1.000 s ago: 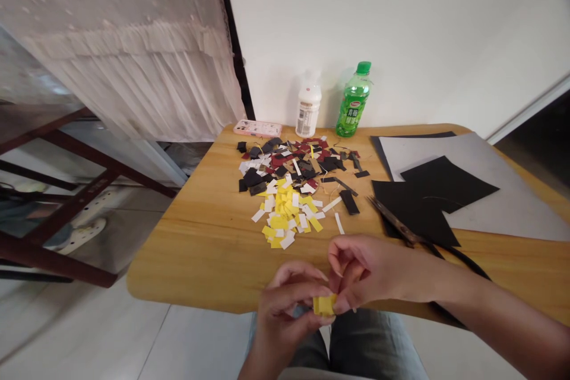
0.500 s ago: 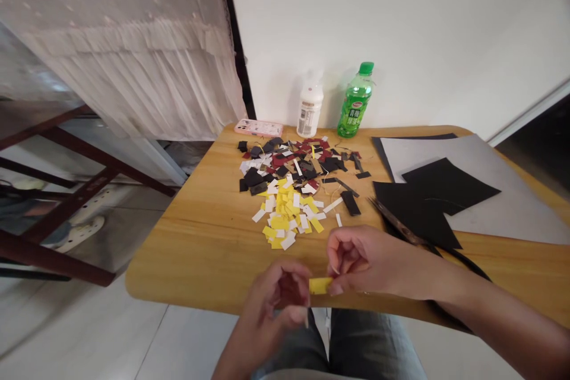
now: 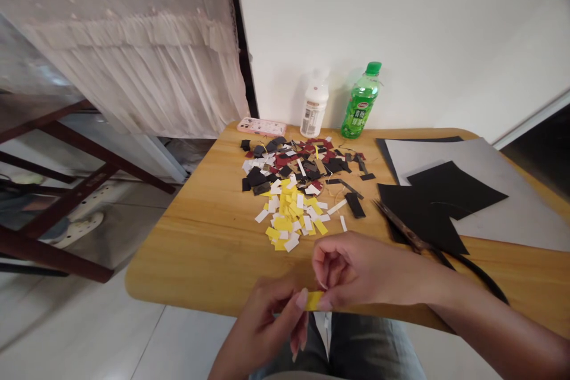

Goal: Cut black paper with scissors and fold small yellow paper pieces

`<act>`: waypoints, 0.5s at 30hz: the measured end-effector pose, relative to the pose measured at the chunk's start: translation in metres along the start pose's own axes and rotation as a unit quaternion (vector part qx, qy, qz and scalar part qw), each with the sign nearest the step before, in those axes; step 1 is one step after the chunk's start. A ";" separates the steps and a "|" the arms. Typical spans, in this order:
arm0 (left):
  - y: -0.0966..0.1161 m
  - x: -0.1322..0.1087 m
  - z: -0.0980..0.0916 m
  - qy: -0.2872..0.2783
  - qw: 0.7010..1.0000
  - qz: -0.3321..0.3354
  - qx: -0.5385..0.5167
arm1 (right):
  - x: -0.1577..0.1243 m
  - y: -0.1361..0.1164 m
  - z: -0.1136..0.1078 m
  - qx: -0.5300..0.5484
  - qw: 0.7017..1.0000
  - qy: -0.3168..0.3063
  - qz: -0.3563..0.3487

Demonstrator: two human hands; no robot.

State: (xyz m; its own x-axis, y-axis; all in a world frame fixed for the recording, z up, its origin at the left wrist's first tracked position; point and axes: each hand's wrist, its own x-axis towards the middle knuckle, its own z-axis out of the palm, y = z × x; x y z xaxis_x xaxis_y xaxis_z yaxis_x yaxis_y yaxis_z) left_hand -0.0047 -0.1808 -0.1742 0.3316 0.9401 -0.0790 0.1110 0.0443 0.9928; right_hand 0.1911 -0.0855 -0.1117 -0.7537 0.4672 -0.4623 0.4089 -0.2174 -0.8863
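Note:
Between my two hands, at the table's front edge, is a small yellow paper strip (image 3: 314,301). My left hand (image 3: 271,320) pinches its left end between thumb and forefinger. My right hand (image 3: 351,270) grips the right end the same way, its other fingers curled. Beyond the hands lies a pile of yellow and white paper pieces (image 3: 287,211), touching a heap of black, dark red and grey scraps (image 3: 298,163). Scissors (image 3: 407,231) rest on black paper (image 3: 427,214) at the right, partly hidden behind my right forearm.
A pink phone case (image 3: 261,126), a white bottle (image 3: 314,108) and a green bottle (image 3: 361,101) stand or lie along the table's back, by the wall. A large grey sheet (image 3: 503,214) covers the right side. A dark wooden chair (image 3: 66,190) is at the left.
My left thumb and forefinger have closed on the left end of the yellow strip. My right hand has moved slightly left and down with it. The view has shifted a little.

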 end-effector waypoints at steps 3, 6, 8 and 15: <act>-0.002 0.000 0.001 0.039 0.999 0.009 -0.021 | 0.007 -0.003 -0.009 -0.031 0.999 -0.010 -0.019; -0.004 0.001 0.001 0.059 0.997 0.000 -0.041 | 0.025 -0.007 -0.012 -0.231 0.955 0.174 -0.061; -0.004 0.003 0.002 0.063 0.996 -0.016 -0.063 | 0.040 -0.007 -0.008 -0.326 0.906 0.263 -0.066; 0.001 0.003 0.004 0.075 0.989 -0.072 -0.103 | 0.069 -0.001 0.011 -0.401 0.874 0.270 -0.049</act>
State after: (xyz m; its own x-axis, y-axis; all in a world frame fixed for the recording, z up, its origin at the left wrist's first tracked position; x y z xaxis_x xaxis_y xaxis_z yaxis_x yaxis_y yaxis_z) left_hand 0.0004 -0.1791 -0.1743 0.1810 0.9583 -0.2212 -0.0515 0.2339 0.9709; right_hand 0.1332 -0.0627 -0.1430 -0.5419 0.8328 -0.1132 0.7475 0.4159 -0.5179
